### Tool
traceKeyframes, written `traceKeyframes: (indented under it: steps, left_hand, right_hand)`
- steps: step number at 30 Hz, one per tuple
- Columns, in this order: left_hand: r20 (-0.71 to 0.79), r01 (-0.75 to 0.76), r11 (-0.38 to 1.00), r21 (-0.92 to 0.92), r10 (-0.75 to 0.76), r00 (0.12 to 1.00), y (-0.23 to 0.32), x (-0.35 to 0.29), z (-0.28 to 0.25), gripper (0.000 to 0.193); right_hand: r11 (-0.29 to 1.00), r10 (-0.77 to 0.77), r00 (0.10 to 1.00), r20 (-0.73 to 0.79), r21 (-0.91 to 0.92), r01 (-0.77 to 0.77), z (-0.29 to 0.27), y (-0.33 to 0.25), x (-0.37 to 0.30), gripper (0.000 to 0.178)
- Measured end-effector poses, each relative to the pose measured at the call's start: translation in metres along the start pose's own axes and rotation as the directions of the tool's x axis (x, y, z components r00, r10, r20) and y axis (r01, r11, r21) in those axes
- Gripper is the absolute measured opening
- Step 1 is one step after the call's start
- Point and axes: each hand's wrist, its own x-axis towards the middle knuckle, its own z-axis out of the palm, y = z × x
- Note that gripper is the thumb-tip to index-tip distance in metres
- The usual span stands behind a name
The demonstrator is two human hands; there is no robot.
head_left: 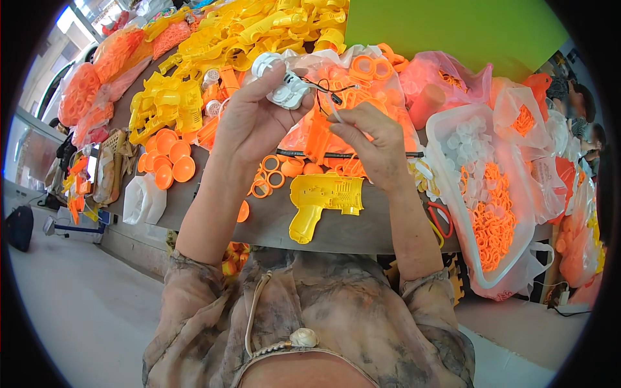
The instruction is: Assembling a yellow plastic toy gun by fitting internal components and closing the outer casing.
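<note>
My left hand [255, 113] is closed round a white plastic housing [288, 92] with a round end, held up above the table. Thin dark wires [317, 84] run out of the housing toward my other hand. The fingers of my right hand [374, 132] pinch a thin whitish strip [337, 115] beside those wires. What kind of strip it is, I cannot make out. Below and between my hands, a yellow gun-shaped shell half [325, 196] lies hollow side up near the table's front edge. Orange rings [266, 174] lie to its left.
Yellow shells [259, 29] are heaped at the back. Several orange cups [167, 155] lie at left. On the right stands a clear bin [446, 194] of small orange and clear parts. Red-handled pliers [441, 220] lie beside it. A black rod [294, 154] crosses behind my right wrist.
</note>
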Motion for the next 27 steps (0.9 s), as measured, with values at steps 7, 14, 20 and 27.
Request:
traceKeyframes:
  steps: [7,14,20,27]
  left_hand:
    - [0.003,0.012,0.993,0.119,-0.012,1.0,0.0,-0.001,0.0,0.026]
    - [0.009,-0.02,0.966,0.257,0.018,1.0,-0.009,-0.002,0.006,0.025]
    - [-0.018,0.011,0.962,0.273,-0.006,1.0,-0.013,0.0,0.008,0.021]
    - [-0.041,0.033,0.939,0.343,-0.02,0.999,-0.006,-0.004,0.005,0.019]
  right_hand:
    - [0.972,-0.092,0.973,-0.213,-0.232,0.041,-0.006,0.001,0.003,0.029]
    - [0.738,-0.564,0.797,-0.215,-0.565,0.369,0.016,-0.04,0.004,0.028]
    - [0.688,-0.539,0.841,-0.051,-0.603,0.405,0.01,-0.024,0.024,0.022]
    - [0.818,-0.454,0.89,-0.04,-0.415,0.398,0.007,-0.01,0.029,0.02]
